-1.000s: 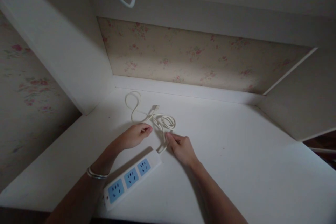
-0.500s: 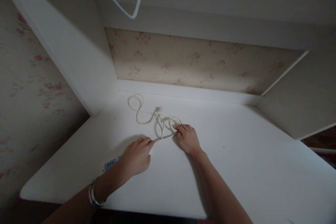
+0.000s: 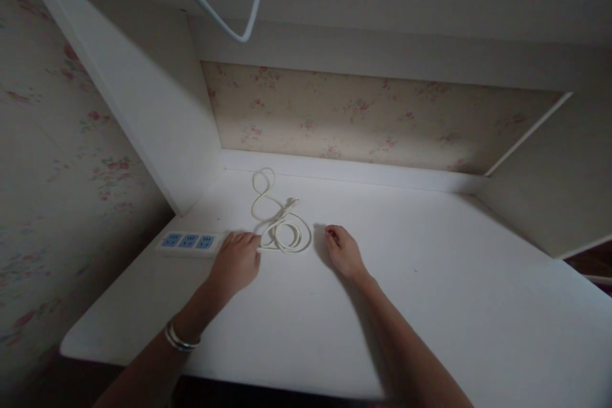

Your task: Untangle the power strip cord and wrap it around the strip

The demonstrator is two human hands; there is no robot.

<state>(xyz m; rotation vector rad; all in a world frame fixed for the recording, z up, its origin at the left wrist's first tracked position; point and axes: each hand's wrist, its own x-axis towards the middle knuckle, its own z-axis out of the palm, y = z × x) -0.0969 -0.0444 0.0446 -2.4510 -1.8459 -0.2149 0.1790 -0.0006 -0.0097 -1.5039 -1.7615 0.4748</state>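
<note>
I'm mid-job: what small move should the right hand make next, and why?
Perhaps ease the right hand leftward onto the thin cream looped cable: that hand is just right of the loops, apparently empty, while the left hand covers the cable end of the long white plastic power strip.

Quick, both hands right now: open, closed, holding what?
Left hand: closed over one end of the power strip.
Right hand: loosely closed, apart from the cord, nothing visible in it.
</note>
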